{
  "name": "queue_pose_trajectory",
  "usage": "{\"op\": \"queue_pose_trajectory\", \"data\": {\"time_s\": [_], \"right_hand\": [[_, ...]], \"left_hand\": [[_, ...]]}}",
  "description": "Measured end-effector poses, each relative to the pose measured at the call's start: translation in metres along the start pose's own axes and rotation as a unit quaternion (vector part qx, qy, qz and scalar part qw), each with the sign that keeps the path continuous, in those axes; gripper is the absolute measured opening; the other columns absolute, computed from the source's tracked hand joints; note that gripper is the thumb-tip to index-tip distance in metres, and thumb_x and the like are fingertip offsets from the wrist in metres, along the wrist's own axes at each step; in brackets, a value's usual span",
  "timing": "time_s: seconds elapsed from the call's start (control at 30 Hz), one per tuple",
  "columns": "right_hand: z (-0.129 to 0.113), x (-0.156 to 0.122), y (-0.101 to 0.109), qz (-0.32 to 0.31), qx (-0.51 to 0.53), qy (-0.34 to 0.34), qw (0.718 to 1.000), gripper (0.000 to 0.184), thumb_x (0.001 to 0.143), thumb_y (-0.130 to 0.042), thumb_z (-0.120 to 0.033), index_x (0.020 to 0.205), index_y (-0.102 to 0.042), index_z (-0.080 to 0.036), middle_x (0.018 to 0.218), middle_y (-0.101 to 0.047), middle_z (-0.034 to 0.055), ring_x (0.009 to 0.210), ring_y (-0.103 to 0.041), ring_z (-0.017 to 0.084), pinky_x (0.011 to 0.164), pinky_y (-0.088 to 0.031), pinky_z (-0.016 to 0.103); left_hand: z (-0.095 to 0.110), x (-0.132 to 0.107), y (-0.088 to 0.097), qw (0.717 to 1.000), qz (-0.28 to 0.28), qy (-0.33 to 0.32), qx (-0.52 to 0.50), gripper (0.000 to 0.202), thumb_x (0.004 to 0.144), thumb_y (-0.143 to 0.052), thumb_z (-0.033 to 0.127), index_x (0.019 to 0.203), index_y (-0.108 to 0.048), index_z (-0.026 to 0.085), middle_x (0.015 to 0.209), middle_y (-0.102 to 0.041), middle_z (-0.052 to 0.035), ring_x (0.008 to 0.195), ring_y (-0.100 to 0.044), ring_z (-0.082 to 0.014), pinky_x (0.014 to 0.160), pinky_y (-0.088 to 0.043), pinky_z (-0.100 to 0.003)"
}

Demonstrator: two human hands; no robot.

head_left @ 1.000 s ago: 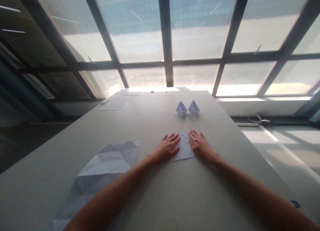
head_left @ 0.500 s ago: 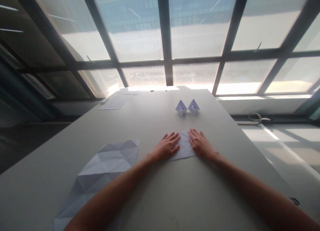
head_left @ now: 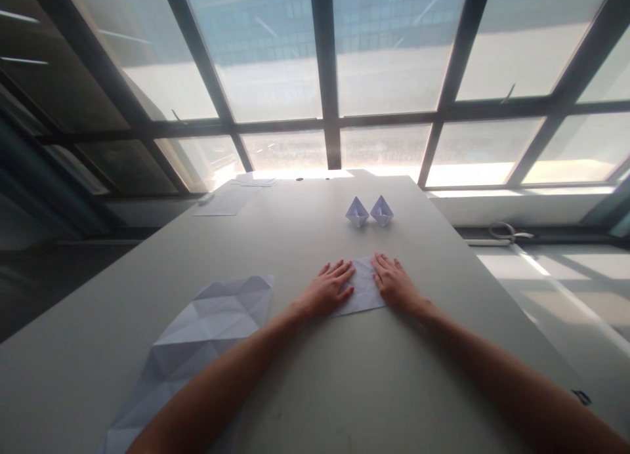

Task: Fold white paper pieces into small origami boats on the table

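A small folded white paper (head_left: 363, 287) lies flat on the grey table (head_left: 305, 382). My left hand (head_left: 327, 288) rests open on the paper's left part, fingers stretched out and pressing down. On its right edge my right hand (head_left: 394, 283) lies flat and open as well. Beyond the hands, two small folded paper boats (head_left: 369, 212) stand side by side.
A large creased sheet of white paper (head_left: 197, 339) lies at the near left. Flat sheets (head_left: 222, 203) sit at the far left corner of the table, near the window. The table's right edge drops to a sunlit floor.
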State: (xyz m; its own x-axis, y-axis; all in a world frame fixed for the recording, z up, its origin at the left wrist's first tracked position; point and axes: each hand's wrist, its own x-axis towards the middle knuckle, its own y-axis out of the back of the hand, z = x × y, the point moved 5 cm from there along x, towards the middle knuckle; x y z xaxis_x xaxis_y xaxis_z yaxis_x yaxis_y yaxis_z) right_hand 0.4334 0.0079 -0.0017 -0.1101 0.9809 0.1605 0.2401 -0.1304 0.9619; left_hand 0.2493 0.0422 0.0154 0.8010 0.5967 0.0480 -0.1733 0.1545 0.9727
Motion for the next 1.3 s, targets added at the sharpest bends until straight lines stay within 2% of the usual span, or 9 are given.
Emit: {"op": "queue_pose_trajectory", "data": {"time_s": [1.3], "right_hand": [[-0.0007,-0.0009,0.0027,-0.004,0.004,-0.003,1.0,0.055,0.097,-0.03,-0.029,0.148,-0.037,-0.009,0.155,-0.031,0.0127,0.145,-0.024,0.023,0.118,-0.015,0.045]], "left_hand": [[0.0001,-0.0003,-0.001,1.0,0.003,0.002,0.006,0.058,0.099,-0.032,0.051,0.152,-0.029,0.027,0.159,-0.022,0.0006,0.148,-0.017,-0.0206,0.121,-0.012,-0.042]]}}
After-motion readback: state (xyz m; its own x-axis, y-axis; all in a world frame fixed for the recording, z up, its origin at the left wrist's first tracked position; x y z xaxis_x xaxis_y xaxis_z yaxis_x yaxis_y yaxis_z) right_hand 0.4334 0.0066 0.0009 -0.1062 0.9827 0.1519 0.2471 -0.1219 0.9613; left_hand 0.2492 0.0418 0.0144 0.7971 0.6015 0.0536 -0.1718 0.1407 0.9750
